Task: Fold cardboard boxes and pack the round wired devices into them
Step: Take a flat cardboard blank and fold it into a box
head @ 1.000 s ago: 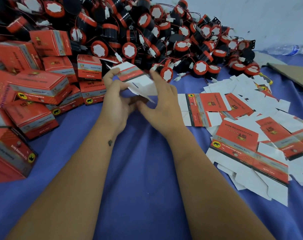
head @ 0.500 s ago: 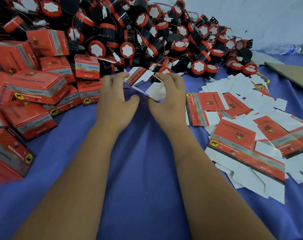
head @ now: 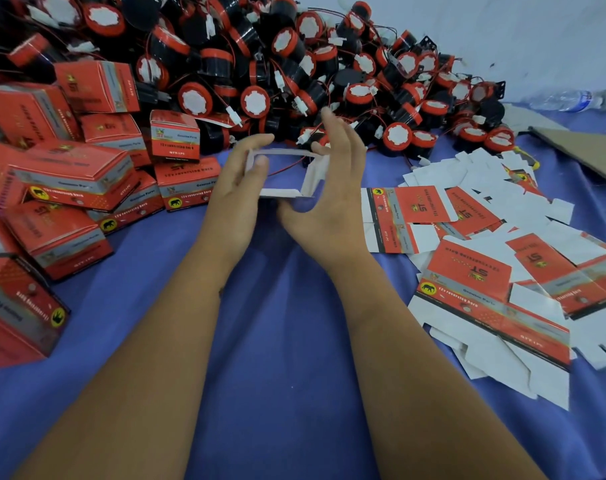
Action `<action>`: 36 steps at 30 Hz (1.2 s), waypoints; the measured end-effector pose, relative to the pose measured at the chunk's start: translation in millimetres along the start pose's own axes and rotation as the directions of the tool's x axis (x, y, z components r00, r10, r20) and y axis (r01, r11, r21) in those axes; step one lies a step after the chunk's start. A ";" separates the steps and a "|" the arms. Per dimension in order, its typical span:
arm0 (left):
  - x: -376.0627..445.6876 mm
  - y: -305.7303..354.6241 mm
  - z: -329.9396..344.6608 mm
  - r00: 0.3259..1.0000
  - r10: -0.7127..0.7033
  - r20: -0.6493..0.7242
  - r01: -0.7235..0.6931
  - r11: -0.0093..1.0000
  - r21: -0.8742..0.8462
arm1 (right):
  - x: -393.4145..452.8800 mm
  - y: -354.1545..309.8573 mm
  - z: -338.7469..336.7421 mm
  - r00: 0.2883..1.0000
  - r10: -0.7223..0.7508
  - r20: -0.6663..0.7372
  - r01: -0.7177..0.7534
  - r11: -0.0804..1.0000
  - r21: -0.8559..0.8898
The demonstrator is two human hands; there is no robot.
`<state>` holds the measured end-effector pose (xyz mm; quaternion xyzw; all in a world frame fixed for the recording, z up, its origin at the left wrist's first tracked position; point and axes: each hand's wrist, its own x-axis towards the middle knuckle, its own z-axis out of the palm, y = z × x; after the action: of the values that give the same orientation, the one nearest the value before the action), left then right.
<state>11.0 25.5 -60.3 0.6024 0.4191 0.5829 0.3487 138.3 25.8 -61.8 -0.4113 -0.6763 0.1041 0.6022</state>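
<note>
between both hands, box point(head: 284, 174) open, white-lined

The desk point(head: 287, 393) is covered with a blue cloth. A big heap of round wired devices point(head: 294, 64) is piled along the back, folded red boxes point(head: 69, 178) are stacked at the left, and flat box blanks point(head: 485, 271) are scattered on the right. A plastic bottle point(head: 568, 100) and a brown cardboard sheet point(head: 585, 150) are seen at the far right.

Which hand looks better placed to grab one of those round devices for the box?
Probably the right hand: its fingers are straight and already reach up toward the pile of round devices. The left hand grips the opened box.
</note>
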 end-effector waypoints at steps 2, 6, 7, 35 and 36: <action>1.1 5.8 1.3 0.995 -0.045 -0.089 0.036 0.995 -0.096 | 0.3 -2.3 0.5 0.999 0.033 -0.016 -0.031 0.997 0.073; 4.2 10.1 1.5 0.975 -0.142 -0.171 0.102 0.970 -0.222 | -2.6 -4.6 2.7 0.988 0.114 0.105 -0.124 0.988 0.091; 3.9 11.1 1.9 0.971 -0.157 -0.181 0.109 0.962 -0.252 | -3.6 -5.5 3.6 0.985 0.129 0.112 -0.138 0.988 0.076; -2.6 -2.6 20.8 0.997 -0.049 0.051 0.053 0.994 -0.092 | 4.5 -9.5 5.1 0.893 0.446 -0.058 -0.419 0.872 0.253; -2.4 -3.2 20.1 0.997 -0.062 0.036 0.066 0.992 -0.104 | 4.8 -12.0 4.5 0.883 0.468 -0.024 -0.440 0.846 0.301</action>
<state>30.7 26.0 -65.7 0.5789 0.4011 0.5828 0.4054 129.4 23.1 -51.8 -0.4726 -0.5075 0.3205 0.6452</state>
